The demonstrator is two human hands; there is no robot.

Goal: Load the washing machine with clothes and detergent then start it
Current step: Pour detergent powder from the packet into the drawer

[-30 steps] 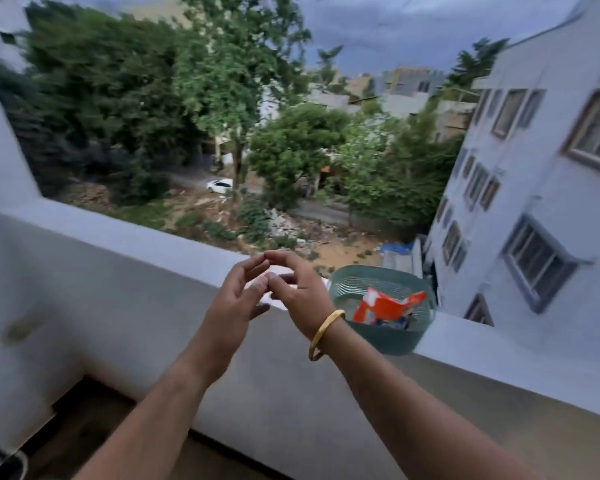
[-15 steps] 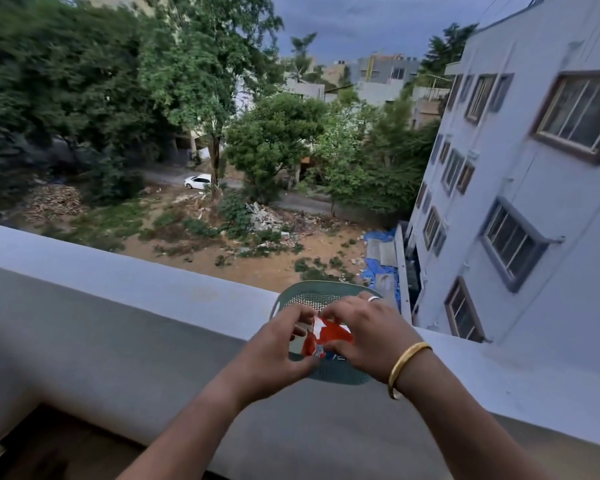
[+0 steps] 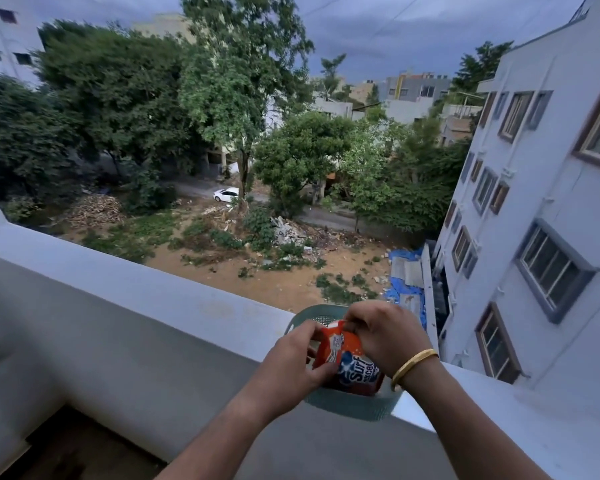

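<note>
An orange and blue detergent packet [image 3: 347, 362] stands in a small green plastic basket [image 3: 357, 407] that sits on top of the balcony wall. My left hand [image 3: 297, 362] grips the packet's left side. My right hand [image 3: 385, 334], with a gold bangle on the wrist, pinches the packet's top edge. The packet is upright and partly lifted above the basket's rim. No washing machine or clothes are in view.
The white balcony parapet [image 3: 153, 299] runs across the view from upper left to lower right. Beyond it is a drop to a sandy plot with trees and a white car. A white building [image 3: 541, 209] stands to the right. Dark floor [image 3: 77, 445] lies below left.
Both hands moved from above the parapet to the basket and took hold of the detergent packet, which now stands raised. The view shifted slightly.
</note>
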